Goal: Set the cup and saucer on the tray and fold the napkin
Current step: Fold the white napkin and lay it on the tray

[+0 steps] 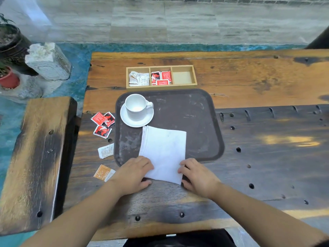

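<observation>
A white cup [137, 106] stands upright on a white saucer [140, 121] in the far left corner of a dark brown tray [199, 122]. A white napkin [164, 152], folded into a rectangle, lies across the tray's near edge and hangs over onto the table. My left hand [132, 173] grips the napkin's near left corner. My right hand [197, 176] grips its near right corner. Both thumbs are tucked under the cloth edge.
A wooden three-part box [161, 87] with sachets sits beyond the tray. Loose red sachets [103, 123], a white sachet [106, 150] and an orange one [104, 172] lie left of the tray. A wooden bench [33, 157] stands at the left of the table.
</observation>
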A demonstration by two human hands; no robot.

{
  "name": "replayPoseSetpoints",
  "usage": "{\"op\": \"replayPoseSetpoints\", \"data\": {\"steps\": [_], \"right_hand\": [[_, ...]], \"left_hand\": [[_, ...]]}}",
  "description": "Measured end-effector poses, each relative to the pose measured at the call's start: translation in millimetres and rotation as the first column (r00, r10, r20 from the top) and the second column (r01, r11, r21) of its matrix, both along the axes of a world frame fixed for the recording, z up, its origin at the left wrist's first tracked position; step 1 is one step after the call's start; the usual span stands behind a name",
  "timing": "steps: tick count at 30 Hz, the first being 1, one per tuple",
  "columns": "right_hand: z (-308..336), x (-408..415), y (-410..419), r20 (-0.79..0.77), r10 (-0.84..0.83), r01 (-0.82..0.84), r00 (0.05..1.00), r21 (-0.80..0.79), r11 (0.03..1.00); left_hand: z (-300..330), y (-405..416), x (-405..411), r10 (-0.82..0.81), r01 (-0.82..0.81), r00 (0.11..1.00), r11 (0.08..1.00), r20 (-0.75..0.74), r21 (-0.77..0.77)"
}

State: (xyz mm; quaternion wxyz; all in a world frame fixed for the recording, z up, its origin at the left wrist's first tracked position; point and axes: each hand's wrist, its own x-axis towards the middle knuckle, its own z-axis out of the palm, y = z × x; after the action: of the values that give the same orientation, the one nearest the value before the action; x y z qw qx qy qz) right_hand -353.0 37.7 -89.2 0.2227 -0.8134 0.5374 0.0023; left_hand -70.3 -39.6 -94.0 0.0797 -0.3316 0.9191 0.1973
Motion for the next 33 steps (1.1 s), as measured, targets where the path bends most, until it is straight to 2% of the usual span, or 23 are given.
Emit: {"op": "replayPoseSetpoints", "data": {"steps": [2, 5, 10, 13, 16, 20, 22, 24, 27, 31, 33], "right_hand": [[-3, 5, 5, -0.104, 0.098, -0.103, 0.99, -0.041, 0.994], [-8, 12, 10, -0.23, 0.188, -0.208, 0.955, -0.064, 0.976], [-14, 13, 10, -0.255, 0.188, -0.222, 0.949, -0.11, 0.969], [-10, 11, 12, -0.122, 0.122, -0.134, 0.985, -0.094, 0.986], [-1, 6, 15, 0.083, -0.092, 0.088, 0.992, 0.057, 0.995], [10, -2, 21, 0.298, -0.339, 0.289, 0.892, 0.202, 0.936], [13, -6, 22, 0.341, -0.422, 0.36, 0.84, 0.233, 0.903], [15, -10, 22, 0.371, -0.5, 0.432, 0.783, 0.253, 0.865], [16, -16, 19, 0.368, -0.492, 0.423, 0.789, 0.255, 0.87], [9, -18, 8, 0.268, -0.353, 0.298, 0.897, 0.225, 0.928], [0, -18, 2, 0.31, -0.336, 0.285, 0.889, 0.198, 0.938]], "left_hand": [[-1, 5, -7, -0.047, 0.047, 0.998, 0.999, 0.031, -0.012], [-3, 8, -12, -0.02, 0.021, 0.996, 1.0, 0.083, -0.011], [-3, 8, -15, 0.0, -0.003, 0.991, 1.0, 0.133, 0.024], [-4, 8, -15, 0.011, -0.015, 0.989, 1.0, 0.149, 0.026], [-5, 10, -13, 0.052, -0.056, 0.989, 0.998, 0.138, 0.025], [-4, 11, -8, 0.155, -0.154, 0.988, 0.987, -0.005, 0.048], [-2, 9, -3, 0.232, -0.225, 0.966, 0.972, -0.114, 0.068], [4, 7, 0, 0.333, -0.303, 0.918, 0.939, -0.214, 0.161], [13, 1, 1, 0.456, -0.354, 0.842, 0.871, -0.289, 0.342], [19, -11, -7, 0.53, -0.389, 0.799, 0.816, -0.284, 0.427], [18, -16, -11, 0.562, -0.409, 0.784, 0.786, -0.262, 0.464]]}}
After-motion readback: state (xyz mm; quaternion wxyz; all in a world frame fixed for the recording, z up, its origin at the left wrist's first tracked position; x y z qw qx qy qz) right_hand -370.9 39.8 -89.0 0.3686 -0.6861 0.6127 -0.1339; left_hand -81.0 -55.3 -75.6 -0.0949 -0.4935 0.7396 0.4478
